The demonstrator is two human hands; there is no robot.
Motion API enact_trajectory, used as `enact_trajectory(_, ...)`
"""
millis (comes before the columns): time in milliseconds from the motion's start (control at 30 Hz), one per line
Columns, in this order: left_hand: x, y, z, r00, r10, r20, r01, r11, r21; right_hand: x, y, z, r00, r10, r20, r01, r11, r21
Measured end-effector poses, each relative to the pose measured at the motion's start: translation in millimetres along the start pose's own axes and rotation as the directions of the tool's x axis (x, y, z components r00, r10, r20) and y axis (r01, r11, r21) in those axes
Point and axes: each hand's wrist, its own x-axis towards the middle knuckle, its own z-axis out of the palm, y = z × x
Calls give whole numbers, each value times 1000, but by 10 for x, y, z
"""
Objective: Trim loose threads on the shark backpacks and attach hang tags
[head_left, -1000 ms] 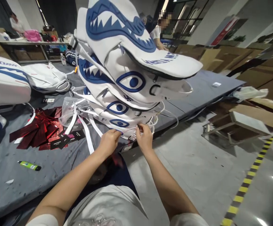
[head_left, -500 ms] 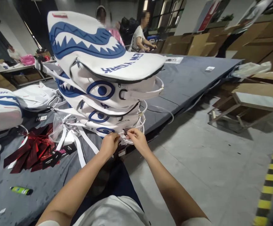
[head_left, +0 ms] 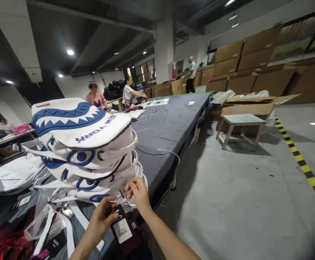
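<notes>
- Our left hand (head_left: 101,219) pinches the top of a dark hang tag (head_left: 123,231), thumb and fingers closed on it near its red string.
- Our right hand (head_left: 137,193) sits at about one o'clock from the left, fingertips pinched on the thin cord at the bottom of the bag stack; what exactly lies between them is too small for us to tell.
- The hang tag hangs just below both hands, a white label on its face, at the near edge of the worktop (head_left: 170,124).
- The stack of white shark-face bags (head_left: 84,151) rises at eleven o'clock from our hands, blue teeth and eyes on each, straps trailing toward us.
- More white bags (head_left: 13,173) lie at nine o'clock, with clear plastic (head_left: 45,220) and red foil (head_left: 2,247) nearer us.
- At twelve o'clock, far down the grey worktop, two seated people (head_left: 130,94) work; a third person (head_left: 191,74) stands by cardboard boxes (head_left: 255,68).
- A small low table (head_left: 241,122) stands on the floor at two o'clock.
</notes>
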Motion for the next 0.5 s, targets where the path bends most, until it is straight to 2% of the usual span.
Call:
enact_trajectory(33, 12, -30, 11, 993, 19, -115, -18, 1000, 4, 4, 8, -7, 999, -26, 20, 27, 999, -31)
enact_trajectory(100, 21, -65, 35, 944, 87, -319, -72, 996, 57, -12, 14, -27, 993, -85, 80, 94, 990, -108)
enact_trajectory(167, -4, -53, 57, 888, 225, -402, -151, 967, 207, -62, 4, -49, 975, -152, 163, 183, 964, -194)
enact_trajectory(200, -28, -30, 68, 867, 313, -389, -203, 932, 300, -94, -7, -60, 961, -182, 209, 230, 945, -232)
enact_trajectory(267, -84, 34, 88, 822, 491, -290, -316, 815, 485, -151, -34, -79, 935, -212, 285, 293, 914, -281)
enact_trajectory(300, -108, 68, 99, 798, 558, -227, -355, 740, 572, -169, -48, -85, 931, -202, 304, 292, 911, -290)
enact_trajectory(367, -135, 124, 121, 768, 623, -151, -363, 617, 699, -180, -69, -90, 943, -118, 310, 211, 935, -284)
enact_trajectory(400, -135, 141, 134, 776, 616, -137, -350, 600, 719, -173, -77, -89, 951, -53, 304, 140, 952, -273)
enact_trajectory(433, -124, 147, 148, 803, 579, -144, -337, 640, 691, -160, -85, -86, 954, 15, 299, 66, 964, -259)
enact_trajectory(500, -76, 128, 177, 876, 444, -188, -300, 807, 509, -125, -103, -76, 944, 131, 304, -58, 969, -239)
